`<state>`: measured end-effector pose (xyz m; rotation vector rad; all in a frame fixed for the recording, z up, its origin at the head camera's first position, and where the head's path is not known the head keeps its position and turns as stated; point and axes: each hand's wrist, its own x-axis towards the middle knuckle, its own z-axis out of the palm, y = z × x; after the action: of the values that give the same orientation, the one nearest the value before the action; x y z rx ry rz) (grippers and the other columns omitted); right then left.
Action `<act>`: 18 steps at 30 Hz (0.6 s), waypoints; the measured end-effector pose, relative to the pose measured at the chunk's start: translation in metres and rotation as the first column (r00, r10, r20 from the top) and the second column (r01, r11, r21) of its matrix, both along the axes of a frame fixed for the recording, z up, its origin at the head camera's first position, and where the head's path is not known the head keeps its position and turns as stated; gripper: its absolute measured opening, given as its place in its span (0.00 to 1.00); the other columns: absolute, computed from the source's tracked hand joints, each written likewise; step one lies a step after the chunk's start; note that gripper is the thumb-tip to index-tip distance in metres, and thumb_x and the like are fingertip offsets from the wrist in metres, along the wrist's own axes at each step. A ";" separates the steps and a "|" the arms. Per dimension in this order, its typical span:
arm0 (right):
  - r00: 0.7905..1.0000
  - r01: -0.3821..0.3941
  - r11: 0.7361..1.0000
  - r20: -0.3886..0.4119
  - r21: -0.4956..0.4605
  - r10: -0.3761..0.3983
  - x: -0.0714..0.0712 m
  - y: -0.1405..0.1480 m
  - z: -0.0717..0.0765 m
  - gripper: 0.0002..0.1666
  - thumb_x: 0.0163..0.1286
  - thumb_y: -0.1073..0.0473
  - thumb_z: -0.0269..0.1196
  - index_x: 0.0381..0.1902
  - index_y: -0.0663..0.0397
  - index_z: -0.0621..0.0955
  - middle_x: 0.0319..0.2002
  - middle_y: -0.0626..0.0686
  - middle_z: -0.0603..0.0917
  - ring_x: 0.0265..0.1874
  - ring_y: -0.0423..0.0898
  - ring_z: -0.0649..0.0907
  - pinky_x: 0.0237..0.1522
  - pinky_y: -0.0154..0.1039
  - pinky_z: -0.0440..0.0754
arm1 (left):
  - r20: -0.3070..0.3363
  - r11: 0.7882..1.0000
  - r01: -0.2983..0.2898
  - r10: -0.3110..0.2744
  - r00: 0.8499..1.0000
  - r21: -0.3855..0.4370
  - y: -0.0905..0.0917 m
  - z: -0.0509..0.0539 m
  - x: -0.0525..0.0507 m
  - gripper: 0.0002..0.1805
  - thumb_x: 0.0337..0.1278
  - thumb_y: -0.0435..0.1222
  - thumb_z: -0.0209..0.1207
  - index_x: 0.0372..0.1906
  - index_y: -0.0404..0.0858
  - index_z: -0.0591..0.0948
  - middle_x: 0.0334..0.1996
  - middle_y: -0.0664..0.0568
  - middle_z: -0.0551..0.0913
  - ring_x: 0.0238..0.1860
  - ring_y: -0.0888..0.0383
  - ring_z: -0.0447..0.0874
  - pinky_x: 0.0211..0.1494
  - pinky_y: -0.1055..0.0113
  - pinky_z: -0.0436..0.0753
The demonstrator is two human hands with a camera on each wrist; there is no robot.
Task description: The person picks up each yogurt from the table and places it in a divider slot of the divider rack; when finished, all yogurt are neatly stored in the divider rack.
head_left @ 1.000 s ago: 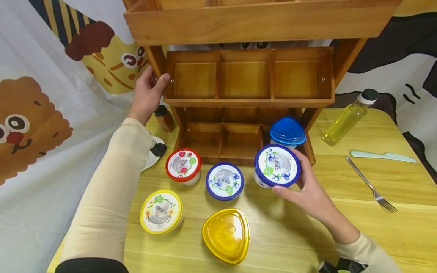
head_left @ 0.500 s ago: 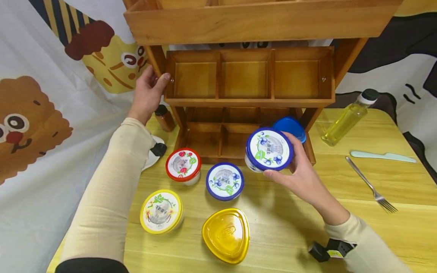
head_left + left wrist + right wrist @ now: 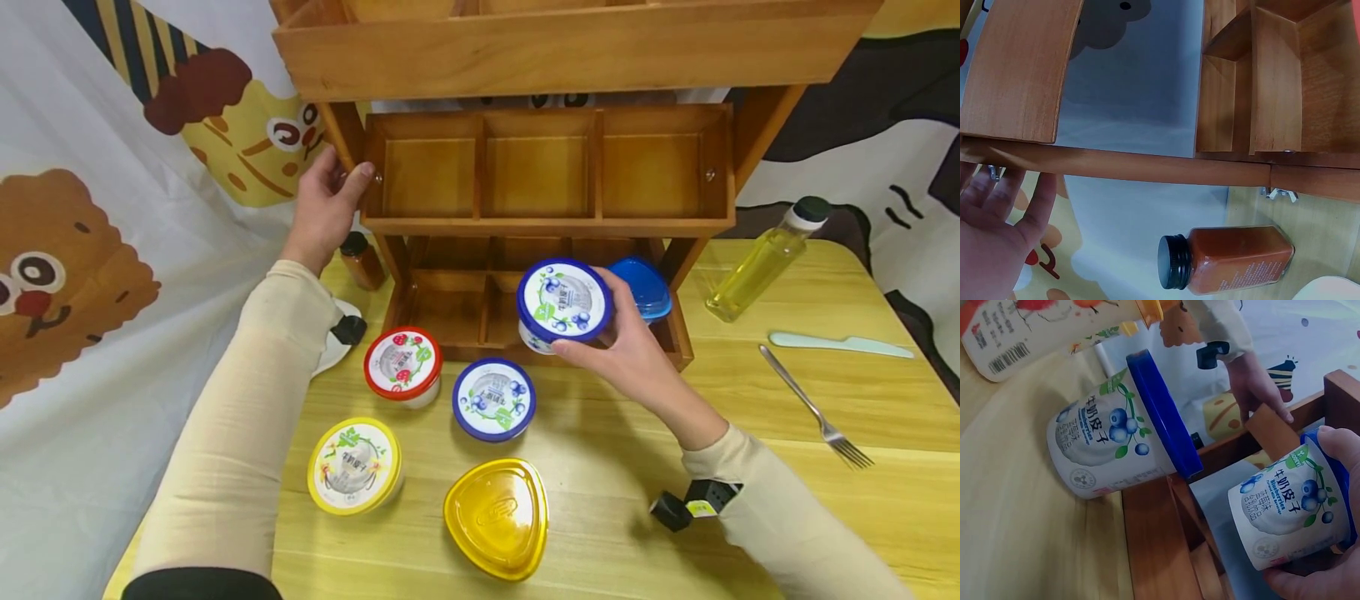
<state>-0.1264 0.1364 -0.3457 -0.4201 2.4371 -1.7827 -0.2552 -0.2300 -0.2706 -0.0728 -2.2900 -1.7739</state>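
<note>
My right hand (image 3: 637, 358) grips a blue-lidded blueberry tub (image 3: 564, 300) by its right side, raised in front of the lower tier of a wooden rack (image 3: 547, 225). In the right wrist view the held tub (image 3: 1288, 509) is near a second blueberry tub (image 3: 1110, 431), which stands on the table. My left hand (image 3: 324, 204) holds the rack's left upright at the middle tier; its fingers lie behind the post in the left wrist view. A blue-lidded triangular container (image 3: 641, 287) sits in the lower right compartment, partly hidden by my right hand.
Red-lidded tub (image 3: 402, 363), yellow-lidded tub (image 3: 354, 465) and amber triangular container (image 3: 497, 518) stand on the table. A spice jar (image 3: 362, 260) is beside the rack's left side. To the right are an oil bottle (image 3: 765, 262), a knife (image 3: 840, 343) and a fork (image 3: 817, 408).
My right hand has carried the blueberry tub leftward and up, from in front of the blue-lidded container toward the lower tier's middle compartment. My left hand has stayed on the upright.
</note>
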 end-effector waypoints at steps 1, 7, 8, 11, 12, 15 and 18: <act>1.000 -0.001 1.000 0.002 -0.003 0.001 -0.002 -0.001 -0.001 0.57 0.61 0.57 0.73 0.76 0.44 0.49 0.69 0.57 0.62 0.66 0.55 0.71 0.66 0.53 0.71 | 0.000 1.000 0.000 0.000 1.000 0.001 0.000 0.000 0.000 0.20 0.68 0.44 0.57 0.62 0.46 0.73 0.55 0.54 0.78 0.55 0.60 0.77 0.56 0.67 0.76; 1.000 -0.008 1.000 0.028 -0.003 0.008 -0.014 -0.008 -0.001 0.57 0.61 0.54 0.73 0.76 0.44 0.48 0.69 0.56 0.62 0.66 0.55 0.71 0.67 0.55 0.71 | 0.009 1.000 0.000 0.000 1.000 -0.002 0.000 0.001 0.001 0.21 0.69 0.44 0.57 0.63 0.46 0.73 0.56 0.53 0.78 0.56 0.59 0.77 0.58 0.66 0.76; 0.999 -0.008 1.000 0.034 0.002 0.008 -0.015 -0.009 -0.001 0.57 0.61 0.53 0.73 0.76 0.44 0.48 0.69 0.56 0.62 0.66 0.55 0.71 0.67 0.55 0.71 | 0.009 1.000 0.000 0.000 1.000 -0.003 0.000 0.001 0.001 0.21 0.69 0.44 0.57 0.63 0.46 0.73 0.57 0.53 0.78 0.56 0.59 0.77 0.59 0.66 0.76; 0.999 -0.006 1.000 0.052 0.026 0.005 -0.020 -0.012 -0.002 0.58 0.61 0.51 0.73 0.76 0.44 0.47 0.70 0.57 0.62 0.67 0.55 0.71 0.66 0.54 0.71 | 0.006 1.000 0.001 -0.001 1.000 -0.006 0.000 0.001 0.000 0.21 0.69 0.44 0.57 0.63 0.46 0.73 0.56 0.53 0.78 0.55 0.60 0.77 0.58 0.66 0.77; 0.998 -0.003 0.999 0.055 0.034 0.001 -0.021 -0.013 -0.003 0.59 0.61 0.50 0.73 0.77 0.44 0.47 0.70 0.57 0.62 0.67 0.56 0.70 0.66 0.54 0.71 | 0.004 1.000 0.002 -0.002 1.000 -0.005 0.000 0.001 0.000 0.21 0.69 0.44 0.57 0.63 0.46 0.73 0.56 0.53 0.78 0.55 0.60 0.77 0.57 0.67 0.77; 0.998 0.001 0.999 0.062 0.040 -0.003 -0.025 -0.016 -0.005 0.59 0.61 0.49 0.73 0.77 0.45 0.47 0.70 0.57 0.62 0.68 0.56 0.69 0.67 0.54 0.71 | -0.004 1.000 0.001 -0.001 1.000 -0.003 0.000 -0.001 -0.001 0.20 0.69 0.44 0.57 0.62 0.46 0.73 0.55 0.53 0.78 0.54 0.60 0.77 0.56 0.67 0.77; 0.998 0.004 0.999 0.064 0.042 -0.007 -0.029 -0.019 -0.010 0.59 0.61 0.48 0.72 0.76 0.46 0.47 0.70 0.57 0.62 0.68 0.56 0.69 0.68 0.54 0.70 | -0.006 1.000 0.001 -0.001 1.000 -0.002 -0.001 -0.001 -0.001 0.20 0.68 0.44 0.57 0.62 0.46 0.73 0.55 0.53 0.78 0.54 0.60 0.77 0.57 0.67 0.77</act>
<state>-0.1558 0.1179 -0.3555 -0.3479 2.4296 -1.7166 -0.2564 -0.2306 -0.2716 -0.0794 -2.2883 -1.7691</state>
